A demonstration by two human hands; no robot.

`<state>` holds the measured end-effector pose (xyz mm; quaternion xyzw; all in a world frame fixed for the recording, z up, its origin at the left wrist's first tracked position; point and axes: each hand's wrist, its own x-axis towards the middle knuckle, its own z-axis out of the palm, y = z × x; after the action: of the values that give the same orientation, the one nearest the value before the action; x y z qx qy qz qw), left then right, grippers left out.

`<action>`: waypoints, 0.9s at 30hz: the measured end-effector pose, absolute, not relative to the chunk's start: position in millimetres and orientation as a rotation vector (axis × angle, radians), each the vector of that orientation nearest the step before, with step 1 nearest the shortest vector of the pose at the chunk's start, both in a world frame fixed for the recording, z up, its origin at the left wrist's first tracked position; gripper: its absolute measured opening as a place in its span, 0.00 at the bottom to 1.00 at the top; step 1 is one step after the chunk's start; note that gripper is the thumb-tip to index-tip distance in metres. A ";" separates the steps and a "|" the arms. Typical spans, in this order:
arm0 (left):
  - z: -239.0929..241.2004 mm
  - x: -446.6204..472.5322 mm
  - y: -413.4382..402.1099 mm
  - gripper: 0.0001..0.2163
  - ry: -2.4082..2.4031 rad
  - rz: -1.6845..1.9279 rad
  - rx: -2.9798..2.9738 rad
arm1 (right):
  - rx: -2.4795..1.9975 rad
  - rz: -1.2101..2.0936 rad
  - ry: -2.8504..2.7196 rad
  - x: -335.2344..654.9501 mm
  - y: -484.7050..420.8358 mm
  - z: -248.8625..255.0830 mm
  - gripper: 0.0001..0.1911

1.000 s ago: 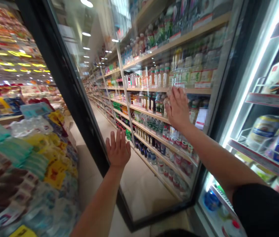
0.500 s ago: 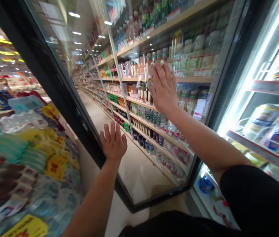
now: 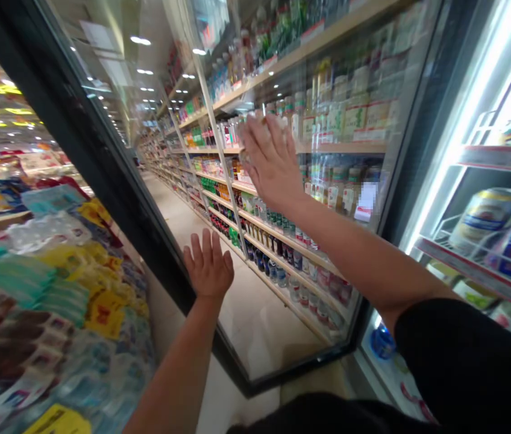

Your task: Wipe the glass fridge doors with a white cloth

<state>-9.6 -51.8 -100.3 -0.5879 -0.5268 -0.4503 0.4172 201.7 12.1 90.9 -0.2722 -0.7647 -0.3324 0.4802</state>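
Observation:
An open glass fridge door with a black frame stands in front of me, and store shelves of bottles show through it. My left hand lies flat on the glass near the frame's left side, fingers spread upward. My right hand is pressed flat against the glass higher up, fingers stretched out. A pale blurred patch shows under its fingertips; I cannot make out what it is.
To the right is the lit fridge interior with wire shelves holding cans and a blue-capped bottle low down. On the left a display of packaged goods stands close by. A narrow strip of floor runs between it and the door.
My right hand has slid up and to the left across the glass. My left hand has stayed at about the same spot on the door.

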 end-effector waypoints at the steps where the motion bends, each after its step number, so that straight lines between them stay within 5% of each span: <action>1: -100.3 -9.5 -52.1 0.26 -1.325 -1.131 -1.477 | -0.623 -0.860 -1.928 198.4 9.7 85.2 0.30; 11: -99.3 -8.2 -54.8 0.27 -1.338 -1.133 -1.515 | -0.734 -0.794 -1.787 219.0 19.2 106.9 0.29; 18: -98.8 -6.2 -58.2 0.27 -1.322 -1.106 -1.488 | -0.512 -0.951 -2.128 239.6 9.7 64.9 0.33; 23: -99.1 -5.6 -58.2 0.26 -1.325 -1.099 -1.471 | -0.741 -0.809 -1.819 265.5 24.4 72.1 0.31; 27: -98.4 -5.1 -58.5 0.27 -1.291 -1.088 -1.461 | -0.723 -0.780 -1.883 266.6 19.0 27.8 0.33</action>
<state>-5.1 -58.5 -98.4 -0.5878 -0.5194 -0.4380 0.4391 266.6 19.0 27.8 -0.2949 -0.7685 -0.3184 0.4701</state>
